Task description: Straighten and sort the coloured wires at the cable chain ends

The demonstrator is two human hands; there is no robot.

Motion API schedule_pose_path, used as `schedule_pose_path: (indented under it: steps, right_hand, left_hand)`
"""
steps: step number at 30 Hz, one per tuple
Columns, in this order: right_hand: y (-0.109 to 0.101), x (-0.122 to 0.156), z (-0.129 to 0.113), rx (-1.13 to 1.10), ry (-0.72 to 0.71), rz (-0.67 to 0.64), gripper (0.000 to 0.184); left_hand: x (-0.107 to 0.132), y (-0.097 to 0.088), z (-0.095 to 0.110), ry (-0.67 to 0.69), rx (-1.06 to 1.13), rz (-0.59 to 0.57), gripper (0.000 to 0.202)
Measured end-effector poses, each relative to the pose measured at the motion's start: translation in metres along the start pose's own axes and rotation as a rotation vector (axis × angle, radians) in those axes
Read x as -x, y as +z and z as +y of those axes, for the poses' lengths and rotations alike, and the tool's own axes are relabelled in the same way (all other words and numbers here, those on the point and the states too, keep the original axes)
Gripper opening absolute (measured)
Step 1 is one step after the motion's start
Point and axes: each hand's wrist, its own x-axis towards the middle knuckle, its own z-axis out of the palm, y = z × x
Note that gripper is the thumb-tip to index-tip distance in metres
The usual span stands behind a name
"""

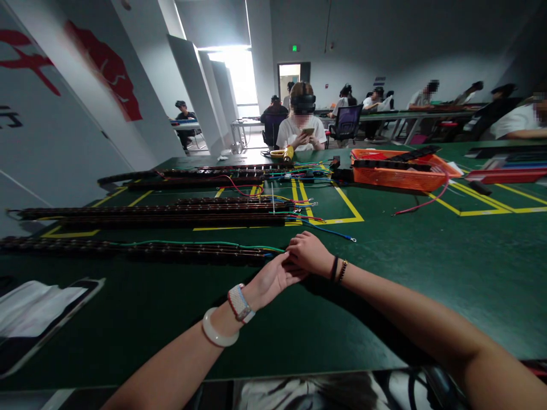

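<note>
My left hand [273, 280] is palm up, its thumb tip meeting the fingers of my right hand [311, 252], which curls over it from above. A thin green wire [205, 245] runs along the nearest dark cable bundle [141, 250] and ends at my fingertips, where both hands appear closed on it. The wire's tip and the exact grip are hidden by the fingers. Just behind my hands, a blue wire [331, 231] with a ring terminal sticks out of the middle cable bundle [171, 215].
Another bundle [192, 177] lies farther back, by an orange basket [393, 177] holding dark parts. Yellow tape marks the green table [427, 273]. A tray with white paper [38, 307] sits at left. Across the table a person [301, 128] holds a phone; several people sit behind.
</note>
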Motion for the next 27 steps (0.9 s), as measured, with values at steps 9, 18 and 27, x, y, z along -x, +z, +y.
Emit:
schedule_pose_path:
  steps: [9,18,27]
  right_hand:
    - [-0.002,0.003,-0.018,0.336,-0.132,0.052,0.016]
    - [0.014,0.014,-0.041,0.442,-0.116,0.108,0.034]
    - [0.013,0.034,-0.044,0.348,-0.077,0.155,0.044]
  left_hand:
    - [-0.010,-0.002,0.000,0.165,0.136,0.104,0.021]
    - [-0.014,-0.004,-0.004,0.202,0.146,0.232,0.025]
    - [-0.015,-0.007,-0.004,0.189,0.146,0.168,0.019]
